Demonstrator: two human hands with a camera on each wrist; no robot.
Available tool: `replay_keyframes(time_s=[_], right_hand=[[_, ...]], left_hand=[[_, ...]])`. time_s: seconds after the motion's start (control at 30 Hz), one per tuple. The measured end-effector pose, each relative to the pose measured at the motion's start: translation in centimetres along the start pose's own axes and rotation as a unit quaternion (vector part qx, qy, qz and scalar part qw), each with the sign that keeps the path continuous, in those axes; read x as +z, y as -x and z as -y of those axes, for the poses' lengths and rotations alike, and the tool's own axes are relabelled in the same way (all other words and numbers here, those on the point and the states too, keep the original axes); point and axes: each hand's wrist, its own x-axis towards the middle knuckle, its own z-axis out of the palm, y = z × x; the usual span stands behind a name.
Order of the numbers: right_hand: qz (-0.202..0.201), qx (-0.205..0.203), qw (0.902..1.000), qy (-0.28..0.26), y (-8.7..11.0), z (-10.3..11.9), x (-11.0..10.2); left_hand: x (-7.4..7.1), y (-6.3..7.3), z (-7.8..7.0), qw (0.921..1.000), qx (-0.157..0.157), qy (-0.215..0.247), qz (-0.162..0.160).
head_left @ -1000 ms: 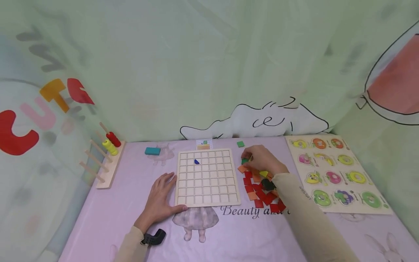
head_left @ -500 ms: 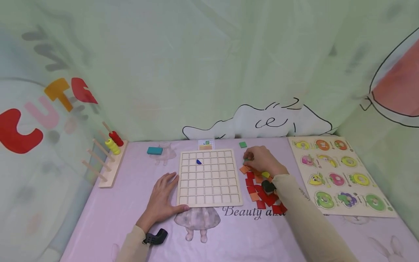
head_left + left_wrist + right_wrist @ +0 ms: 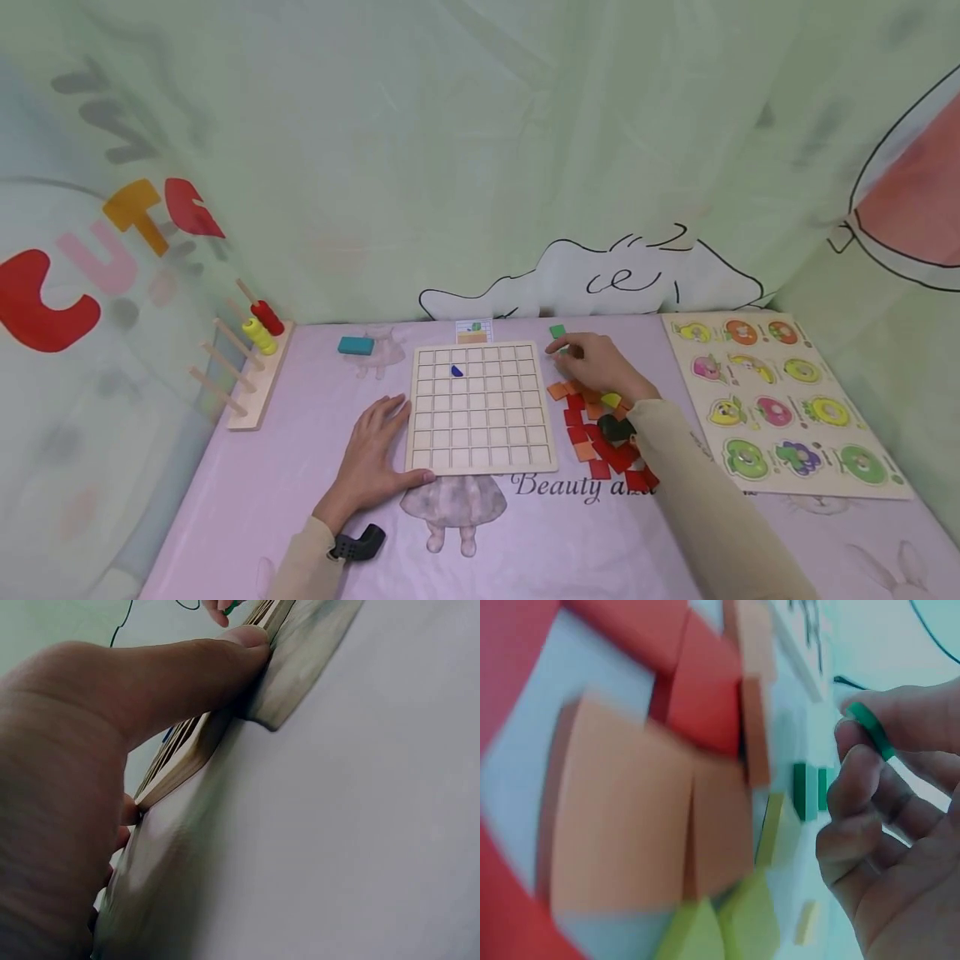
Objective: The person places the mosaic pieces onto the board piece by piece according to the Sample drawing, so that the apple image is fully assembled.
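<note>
My left hand (image 3: 372, 454) lies at the near left corner of a wooden grid board (image 3: 480, 408). Its straight thumb touches the front edge, clearly seen in the left wrist view, while the fingers reach along the left side. One dark blue piece (image 3: 457, 372) sits in an upper-left cell of the grid. Beyond the board's right edge, my right hand (image 3: 600, 367) pinches a small green piece (image 3: 871, 730) between thumb and fingertips. Below that hand spreads a pile of red tiles (image 3: 617, 455), orange tiles (image 3: 584, 452) and yellow pieces (image 3: 611, 400), partly hidden by the wrist camera and sleeve.
A small picture card (image 3: 474, 332) touches the board's back edge. Another green tile (image 3: 557, 332) lies near the wall. On the left are a teal block (image 3: 356, 346) and a peg stand (image 3: 258, 392) with red and yellow beads. A fruit puzzle board (image 3: 780, 400) lies at right.
My right hand has drawn slightly back from the pile's far end toward the wall, with the green piece in its fingers. My left hand stays at the board's corner. The head view shifted slightly.
</note>
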Motion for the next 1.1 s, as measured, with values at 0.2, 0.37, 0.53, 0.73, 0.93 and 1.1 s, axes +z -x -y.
replay_keyframes(time_s=[0.2, 0.37, 0.53, 0.73, 0.93, 1.1], right_hand=[[-0.060, -0.014, 0.9963, -0.060, -0.5, 0.1, 0.7], [-0.077, -0.006, 0.9901, -0.118, -0.9, 0.6, 1.4], [-0.076, -0.009, 0.9857, -0.150, -1.8, 1.6, 2.3], [-0.078, -0.021, 0.9843, -0.157, -3.4, 3.0, 4.1], [-0.075, -0.042, 0.9833, -0.160, -4.6, 4.9, 5.4], [-0.046, -0.016, 0.9856, -0.162, -5.6, 6.4, 6.5]], left_hand=[[-0.1, -0.1, 0.0, 1.0000, 0.000, 0.002, 0.000], [-0.1, -0.2, 0.1, 1.0000, -0.002, 0.003, 0.002], [0.0, -0.3, 0.2, 1.0000, 0.003, -0.002, -0.004], [0.0, -0.3, 0.3, 1.0000, 0.001, -0.001, -0.001], [0.1, -0.2, 0.2, 1.0000, -0.002, 0.005, 0.001], [0.0, -0.2, 0.0, 0.9998, -0.018, 0.009, 0.001]])
